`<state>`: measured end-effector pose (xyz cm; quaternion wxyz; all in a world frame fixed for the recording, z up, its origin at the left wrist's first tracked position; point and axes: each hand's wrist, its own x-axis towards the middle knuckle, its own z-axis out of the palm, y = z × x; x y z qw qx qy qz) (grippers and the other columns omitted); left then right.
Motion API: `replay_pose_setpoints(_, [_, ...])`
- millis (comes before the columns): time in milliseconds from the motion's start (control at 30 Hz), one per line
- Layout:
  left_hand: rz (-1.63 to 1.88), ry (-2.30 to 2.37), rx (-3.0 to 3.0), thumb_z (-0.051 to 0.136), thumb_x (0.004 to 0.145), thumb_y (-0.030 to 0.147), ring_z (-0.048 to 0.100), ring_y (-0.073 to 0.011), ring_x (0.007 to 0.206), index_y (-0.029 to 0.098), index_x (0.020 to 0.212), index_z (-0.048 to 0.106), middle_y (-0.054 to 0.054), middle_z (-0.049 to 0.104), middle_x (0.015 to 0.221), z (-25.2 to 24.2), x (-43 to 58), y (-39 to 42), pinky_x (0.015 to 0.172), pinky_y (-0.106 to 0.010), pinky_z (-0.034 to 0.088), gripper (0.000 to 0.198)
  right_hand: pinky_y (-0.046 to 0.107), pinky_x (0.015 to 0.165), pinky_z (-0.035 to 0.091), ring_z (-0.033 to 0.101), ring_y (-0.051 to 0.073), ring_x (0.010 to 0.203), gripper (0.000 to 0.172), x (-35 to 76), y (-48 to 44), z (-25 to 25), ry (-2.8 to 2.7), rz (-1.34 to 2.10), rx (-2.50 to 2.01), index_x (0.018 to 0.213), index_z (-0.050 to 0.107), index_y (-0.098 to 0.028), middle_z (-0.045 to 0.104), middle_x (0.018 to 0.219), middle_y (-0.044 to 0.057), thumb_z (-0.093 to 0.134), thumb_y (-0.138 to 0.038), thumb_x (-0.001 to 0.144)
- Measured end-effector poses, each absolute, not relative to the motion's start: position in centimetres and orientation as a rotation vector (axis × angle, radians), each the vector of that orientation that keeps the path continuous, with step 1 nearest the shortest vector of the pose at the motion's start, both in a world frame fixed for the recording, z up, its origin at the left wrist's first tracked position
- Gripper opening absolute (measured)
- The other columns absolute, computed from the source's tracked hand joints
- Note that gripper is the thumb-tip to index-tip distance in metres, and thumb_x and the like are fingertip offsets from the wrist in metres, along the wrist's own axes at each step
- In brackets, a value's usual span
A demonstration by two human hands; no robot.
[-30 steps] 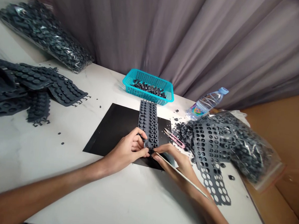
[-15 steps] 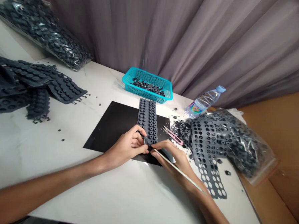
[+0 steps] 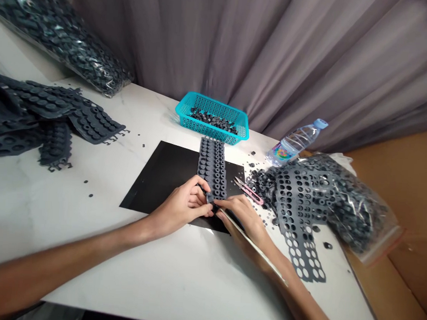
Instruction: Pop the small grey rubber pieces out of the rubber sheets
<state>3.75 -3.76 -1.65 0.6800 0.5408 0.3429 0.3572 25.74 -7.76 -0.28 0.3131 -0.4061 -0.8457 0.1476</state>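
A dark grey moulded rubber sheet (image 3: 213, 165) with rows of round studs lies over a black mat (image 3: 155, 185). My left hand (image 3: 192, 199) is closed, its thumb and fingers gripping the sheet's near end. Beside it, my right hand (image 3: 244, 216) pinches a thin white stick-like tool (image 3: 255, 248), whose tail slants back over the wrist. The tool's tip meets the sheet's near edge between my hands, where fingers partly hide it. Pink-handled thread snips (image 3: 249, 190) rest to the right of the sheet.
Behind the mat stands a turquoise basket (image 3: 211, 131) with small dark parts inside. To the right are a water bottle (image 3: 295, 143), a punched-out sheet (image 3: 300, 207) and a bag of dark pieces (image 3: 361, 215). More rubber sheets (image 3: 51, 118) and a full bag (image 3: 62, 42) occupy the left.
The view has shifted slightly. My right hand has tilted the white tool a little, its tail end lower and further left over the wrist. Both hands keep their grips at the sheet's near end.
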Motion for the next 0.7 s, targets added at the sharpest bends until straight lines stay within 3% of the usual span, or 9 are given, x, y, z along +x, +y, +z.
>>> replay_pose_setpoints(333, [0.776,0.800,1.234,0.073,0.089,0.022,0.077,-0.0203,0.084,0.021,0.107,0.048,0.003,0.066,0.084,-1.6,3.6,-3.8,0.083,-0.034,0.060,0.031,0.041,0.087,0.055,0.058,0.025,0.099,0.028,26.1,-7.7,-0.1,-2.226,0.257,-1.179,0.132,0.062,-0.026,0.068,0.101,0.008,0.056,-0.022,0.104])
replay_pose_setpoints(467, [0.776,0.807,1.241,0.073,0.089,0.022,0.076,-0.0191,0.083,0.021,0.107,0.048,0.003,0.066,0.084,-1.6,3.7,-3.8,0.084,-0.035,0.060,0.031,0.038,0.087,0.055,0.061,0.022,0.098,0.025,26.7,-7.9,0.3,-2.163,0.424,-1.189,0.128,0.066,-0.027,0.067,0.102,0.007,0.060,-0.025,0.104])
replay_pose_setpoints(600, [0.788,0.821,1.235,0.073,0.089,0.023,0.076,-0.0191,0.085,0.021,0.107,0.048,0.002,0.067,0.086,-1.4,3.7,-3.8,0.084,-0.034,0.059,0.031,0.036,0.090,0.055,0.067,0.020,0.096,0.033,27.0,-8.1,0.7,-2.104,0.576,-1.203,0.135,0.061,-0.026,0.071,0.104,0.005,0.065,-0.027,0.102])
replay_pose_setpoints(700, [0.792,0.824,1.239,0.072,0.089,0.023,0.075,-0.0196,0.087,0.020,0.107,0.048,0.001,0.067,0.087,-1.4,3.7,-3.9,0.085,-0.035,0.059,0.030,0.035,0.091,0.056,0.069,0.020,0.096,0.021,26.9,-8.0,0.9,-2.074,0.595,-1.207,0.121,0.067,-0.024,0.072,0.105,0.006,0.067,-0.029,0.101])
